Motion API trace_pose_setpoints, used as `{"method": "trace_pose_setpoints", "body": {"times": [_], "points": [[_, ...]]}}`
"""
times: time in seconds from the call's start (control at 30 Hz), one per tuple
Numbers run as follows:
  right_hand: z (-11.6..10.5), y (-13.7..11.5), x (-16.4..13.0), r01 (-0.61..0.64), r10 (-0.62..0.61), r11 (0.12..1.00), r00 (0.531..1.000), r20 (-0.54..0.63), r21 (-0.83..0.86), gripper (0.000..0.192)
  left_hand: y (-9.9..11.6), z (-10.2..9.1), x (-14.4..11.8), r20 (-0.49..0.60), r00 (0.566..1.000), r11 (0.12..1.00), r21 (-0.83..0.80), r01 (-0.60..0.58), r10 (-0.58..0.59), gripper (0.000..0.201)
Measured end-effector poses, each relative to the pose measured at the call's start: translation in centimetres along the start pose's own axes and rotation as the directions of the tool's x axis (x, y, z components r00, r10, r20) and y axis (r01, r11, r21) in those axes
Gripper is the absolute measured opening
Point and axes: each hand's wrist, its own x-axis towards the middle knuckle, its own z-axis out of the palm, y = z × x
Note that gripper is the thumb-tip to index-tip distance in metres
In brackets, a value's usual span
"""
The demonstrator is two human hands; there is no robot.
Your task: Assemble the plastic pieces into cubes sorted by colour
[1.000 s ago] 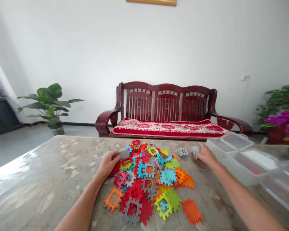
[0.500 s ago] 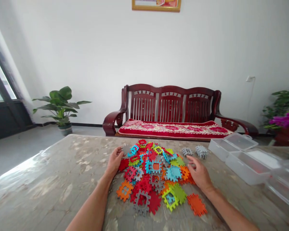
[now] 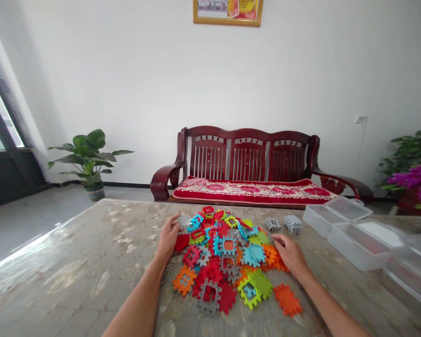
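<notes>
Toward the table's (image 3: pixel 91 262) far edge, the grey tile (image 3: pixel 185 220) lay at the left hand's (image 3: pixel 168 238) fingertips, its hold unclear, while the right hand (image 3: pixel 290 254), loosely open and seemingly empty, was farther off, beside orange tiles (image 3: pixel 270 255).

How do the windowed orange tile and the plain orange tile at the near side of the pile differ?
The windowed orange tile has four openings; the plain orange tile has a solid face. The windowed tile lies at the near left of the pile, the plain one at its near right. The windowed tile looks lighter, the plain one redder. Both have toothed edges.
</notes>
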Motion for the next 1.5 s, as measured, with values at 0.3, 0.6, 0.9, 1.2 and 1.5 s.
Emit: {"method": "trace_pose_setpoints", "body": {"times": [0.3, 0.6, 0.9, 1.2, 1.5], "points": [[0.2, 0.7, 0.0, -0.001, 0.000, 1.000, 1.000, 0.031, 0.029, 0.032, 0.4, 0.3, -0.2, 0.042, 0.999, 0.998, -0.061, 0.013, -0.010, 0.056], [0.2, 0.6, -0.2, -0.010, 0.010, 0.998, 1.000, 0.012, 0.069, 0.034, 2.0, 1.4, -0.8, 0.095, 0.994, 0.996, -0.080, -0.044, 0.051, 0.057], [0.1, -3.2, -1.1, 0.198, -0.197, 0.980, 0.976, -0.092, 0.007, 0.035, 5.2, 4.8, -2.6, 0.331, 0.942, 0.994, -0.105, -0.025, 0.059, 0.058], [1.7, -11.0, -2.2, 0.533, -0.534, 0.844, 0.823, 0.191, 0.063, 0.068, 6.3, 8.2, -5.9, 0.582, 0.813, 0.994, -0.086, 0.068, -0.005, 0.052], [3.2, -13.4, -1.6, 0.698, -0.680, 0.708, 0.633, 0.371, 0.107, 0.064, 7.1, 8.2, -6.3, 0.646, 0.763, 0.983, -0.123, 0.136, -0.024, 0.061]]}}
